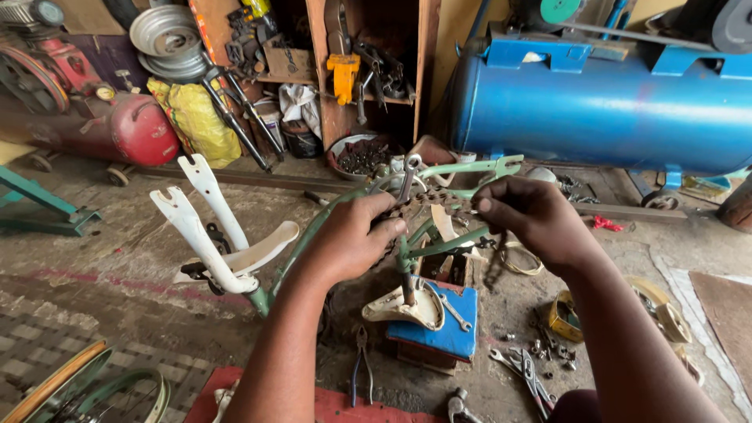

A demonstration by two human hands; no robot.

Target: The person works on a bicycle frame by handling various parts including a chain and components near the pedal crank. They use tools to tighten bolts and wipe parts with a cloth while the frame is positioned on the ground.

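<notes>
An upturned pale green bicycle frame [458, 169] rests saddle-down on a blue block [450, 333], its white fork [202, 227] sticking out to the left. My left hand [350, 237] and my right hand [526, 215] both grip a rusty chain [427, 205] stretched between them over the frame's rear part. A loop of the chain hangs down below my right hand. The worn white saddle [403, 307] presses on the block, with a spanner [453, 307] lying beside it.
A big blue tank [595, 102] stands behind, a red compressor [117, 125] at the back left, a wooden shelf of tools [360, 70] between them. Pliers [360, 368], more tools [526, 372], nuts and a yellow tin [565, 317] lie on the floor. A wheel [78, 388] lies at the lower left.
</notes>
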